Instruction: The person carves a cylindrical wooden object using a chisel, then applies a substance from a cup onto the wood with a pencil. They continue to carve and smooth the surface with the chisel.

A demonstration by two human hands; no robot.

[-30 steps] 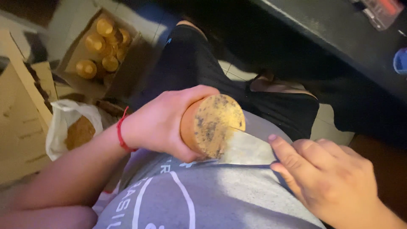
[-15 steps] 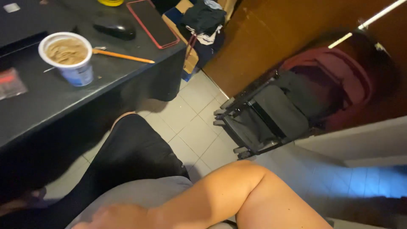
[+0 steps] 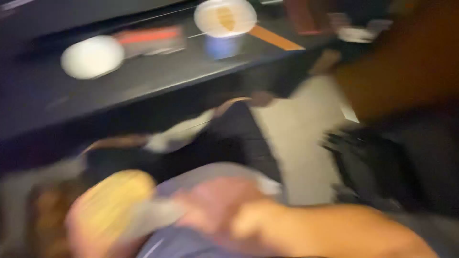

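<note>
The view is heavily motion-blurred. My left hand (image 3: 79,227) sits at the lower left, wrapped around a round yellow-tan cylinder (image 3: 114,205) whose flat end faces up. A pale grey strip (image 3: 153,217) runs from the cylinder toward my right hand (image 3: 215,210), which rests over my lap on the grey shirt (image 3: 191,239). The forearm stretches away to the lower right. The right hand's fingers touch or sit right by the strip; the blur hides their grip.
A dark desk (image 3: 143,81) crosses the top, with a blue cup with a white rim (image 3: 224,24), a white round object (image 3: 91,57), a red flat item (image 3: 150,40) and an orange pencil (image 3: 275,38). Pale floor tiles (image 3: 301,138) lie beyond my knees, and a dark folded frame (image 3: 382,162) stands at right.
The view swung right toward the folded frame half a second ago, then back left and down. The cylinder and both hands are in sight again.
</note>
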